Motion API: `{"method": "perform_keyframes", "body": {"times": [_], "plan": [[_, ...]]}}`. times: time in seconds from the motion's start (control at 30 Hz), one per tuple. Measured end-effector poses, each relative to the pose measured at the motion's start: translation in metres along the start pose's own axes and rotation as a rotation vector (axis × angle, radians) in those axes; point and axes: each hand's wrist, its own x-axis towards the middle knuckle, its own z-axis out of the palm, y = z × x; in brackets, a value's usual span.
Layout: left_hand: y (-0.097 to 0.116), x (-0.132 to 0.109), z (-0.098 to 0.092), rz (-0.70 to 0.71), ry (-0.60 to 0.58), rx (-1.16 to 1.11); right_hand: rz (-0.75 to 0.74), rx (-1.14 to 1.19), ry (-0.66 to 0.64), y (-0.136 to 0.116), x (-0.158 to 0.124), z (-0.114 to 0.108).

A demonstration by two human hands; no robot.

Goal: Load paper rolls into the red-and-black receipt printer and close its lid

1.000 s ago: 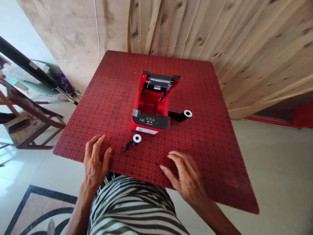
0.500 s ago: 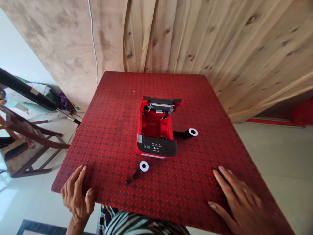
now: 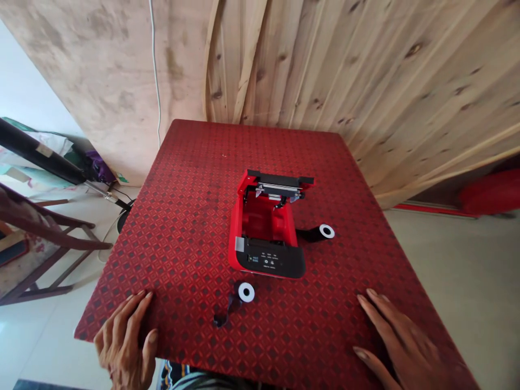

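Observation:
My left hand (image 3: 125, 337) lies on the near left edge of the table, palm down, fingers stretched out and holding nothing. At the near right, my right hand (image 3: 402, 341) rests flat on the cloth with its fingers apart, also free of any object. Between and beyond them stands a red and black printer (image 3: 268, 260), its lid (image 3: 280, 181) raised and its red inner bay exposed. In front of the printer is a small roll (image 3: 251, 285) with a white end and a crumpled black strip. A second such roll (image 3: 332, 230) lies to the right, its black strip reaching the printer's side.
A red patterned cloth (image 3: 195, 179) covers the table. Wooden panels (image 3: 325, 70) stand behind its far edge, with a white cable (image 3: 156, 76) hanging at left. On the left are a wooden chair (image 3: 49, 233) and a black pole (image 3: 44, 151).
The camera view has tilted and shifted slightly, so the printer and rolls appear lower and further right. Both hands stay resting on the table.

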Motion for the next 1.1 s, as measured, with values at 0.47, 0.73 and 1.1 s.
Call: {"method": "perform_keyframes", "body": {"times": [0.47, 0.73, 1.1], "plan": [[0.006, 0.000, 0.009, 0.033, 0.169, -0.001, -0.106, 0.036, 0.049, 0.001, -0.001, -0.005], [0.014, -0.002, 0.007, 0.011, 0.212, 0.018, -0.063, 0.118, 0.144, -0.002, -0.003, 0.006], [0.009, -0.003, 0.010, 0.022, 0.257, 0.003, -0.085, 0.040, 0.261, -0.007, 0.001, 0.014]]}}
